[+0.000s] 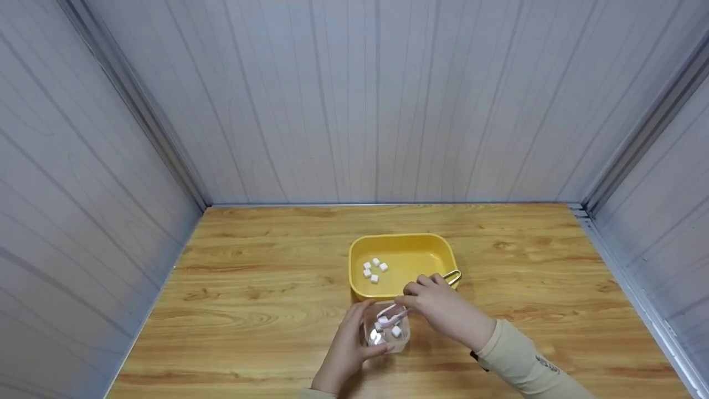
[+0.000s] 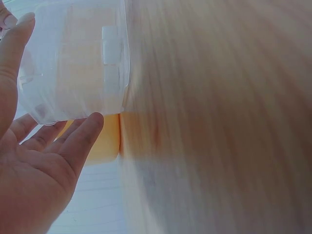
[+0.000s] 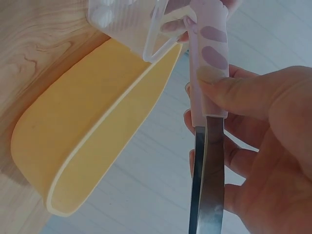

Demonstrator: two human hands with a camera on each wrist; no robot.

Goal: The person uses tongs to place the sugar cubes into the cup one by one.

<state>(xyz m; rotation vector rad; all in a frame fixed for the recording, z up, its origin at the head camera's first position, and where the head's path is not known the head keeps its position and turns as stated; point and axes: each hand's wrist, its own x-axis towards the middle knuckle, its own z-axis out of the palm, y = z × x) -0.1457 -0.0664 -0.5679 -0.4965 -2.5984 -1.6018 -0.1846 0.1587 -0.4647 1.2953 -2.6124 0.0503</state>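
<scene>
A clear plastic box (image 1: 403, 344) with several white cubes (image 1: 396, 331) in it stands on the wooden table. My left hand (image 1: 346, 342) holds it from the left, thumb on the near side and fingers on the far side. In my right hand (image 1: 448, 313) is a pair of tongs (image 3: 213, 170) with metal arms and pale pink ends, pinched between thumb and fingers. The pink ends (image 1: 394, 320) reach down into the box, right at the cubes there. The metal bend of the tongs points back over the yellow tray's corner.
Just beyond the box sits a yellow tray (image 1: 399, 236) with rounded corners. Several white cubes (image 1: 374, 279) lie in its left part. Pale panel walls (image 1: 354, 111) enclose the table (image 1: 249, 288) at the back and both sides.
</scene>
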